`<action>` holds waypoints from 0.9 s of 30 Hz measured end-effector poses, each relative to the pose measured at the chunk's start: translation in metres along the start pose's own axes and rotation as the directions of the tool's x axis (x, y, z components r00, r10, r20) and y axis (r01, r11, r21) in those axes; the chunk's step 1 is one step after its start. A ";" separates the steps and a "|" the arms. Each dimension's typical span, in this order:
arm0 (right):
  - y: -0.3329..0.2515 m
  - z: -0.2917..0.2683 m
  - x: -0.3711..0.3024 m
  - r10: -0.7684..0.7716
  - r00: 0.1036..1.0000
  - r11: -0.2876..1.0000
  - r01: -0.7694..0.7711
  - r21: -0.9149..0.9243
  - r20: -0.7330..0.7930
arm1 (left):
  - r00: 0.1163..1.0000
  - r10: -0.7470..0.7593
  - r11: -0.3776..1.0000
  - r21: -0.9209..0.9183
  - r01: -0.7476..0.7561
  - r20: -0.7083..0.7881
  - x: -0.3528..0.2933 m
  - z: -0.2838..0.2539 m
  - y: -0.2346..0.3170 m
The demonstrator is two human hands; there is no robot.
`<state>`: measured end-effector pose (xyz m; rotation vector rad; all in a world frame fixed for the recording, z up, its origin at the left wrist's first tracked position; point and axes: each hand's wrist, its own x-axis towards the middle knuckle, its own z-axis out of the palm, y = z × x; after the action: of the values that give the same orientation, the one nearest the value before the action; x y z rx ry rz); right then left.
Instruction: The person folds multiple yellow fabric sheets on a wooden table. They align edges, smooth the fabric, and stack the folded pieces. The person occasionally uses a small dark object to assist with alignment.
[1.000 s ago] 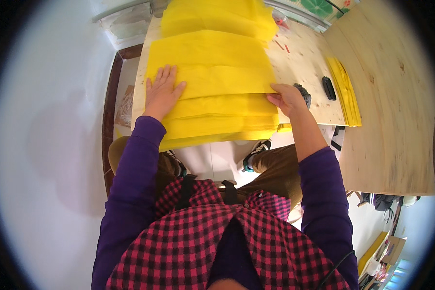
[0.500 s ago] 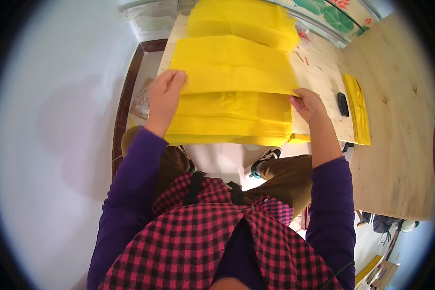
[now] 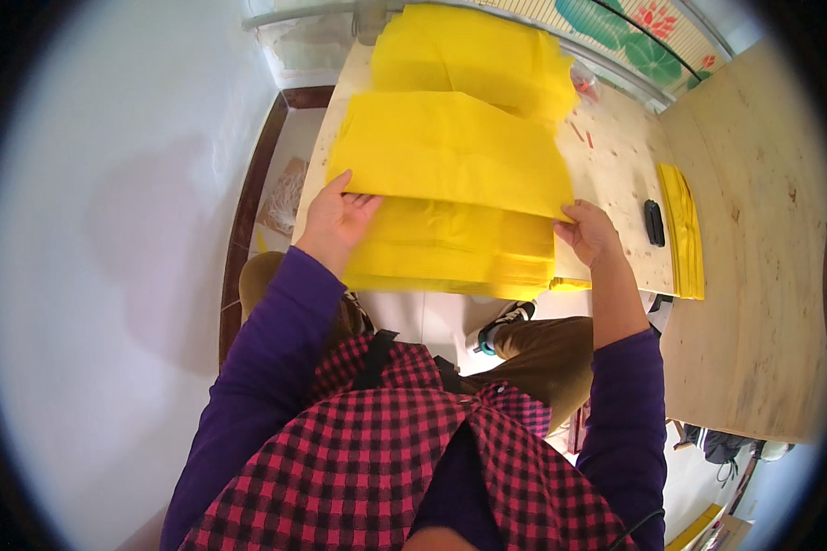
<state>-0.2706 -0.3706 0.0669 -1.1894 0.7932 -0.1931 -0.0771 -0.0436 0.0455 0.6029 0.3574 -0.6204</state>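
Note:
A stack of yellow paper sheets (image 3: 450, 248) lies at the near edge of a light wooden table (image 3: 616, 174). Its top yellow sheet (image 3: 450, 151) is lifted off the stack. My left hand (image 3: 338, 220) holds that sheet's near left corner with the thumb on top. My right hand (image 3: 586, 231) grips its near right corner. A second heap of yellow sheets (image 3: 473, 55) lies farther back on the table.
A thin pile of folded yellow sheets (image 3: 685, 230) lies at the table's right, with a small black object (image 3: 653, 221) beside it. A large plywood board (image 3: 753, 239) stands to the right. A white wall (image 3: 110, 230) is on the left. Brown floor shows below the table edge.
Both hands have taken the top sheet by its near corners and raised it off the stack. The camera has tilted, so the table sits more to the right.

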 end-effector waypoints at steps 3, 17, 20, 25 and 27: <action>0.006 -0.009 0.003 0.015 1.000 0.988 -0.014 -0.154 0.002 | 1.000 0.011 0.991 0.136 -0.008 -0.027 0.008 -0.005 0.018; -0.007 -0.023 0.016 0.058 0.997 0.962 -0.041 -0.271 0.057 | 0.994 -0.099 0.460 0.884 0.080 -0.039 0.046 0.032 0.066; -0.011 -0.020 0.024 0.058 0.998 0.957 -0.058 -0.283 -0.008 | 0.999 -0.039 0.429 0.902 0.049 -0.036 0.046 0.045 0.063; -0.024 -0.008 0.040 0.018 0.998 0.955 -0.035 -0.294 -0.060 | 1.000 -0.015 0.364 0.931 0.003 0.002 0.054 0.061 0.068; -0.026 -0.005 0.049 0.008 0.996 0.955 -0.033 -0.296 -0.084 | 0.999 -0.040 0.324 0.946 -0.008 0.022 0.059 0.064 0.069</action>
<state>-0.2322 -0.4106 0.0673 -1.4634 0.9286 -0.1074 0.0207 -0.0642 0.0956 1.7631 -0.1160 -0.8449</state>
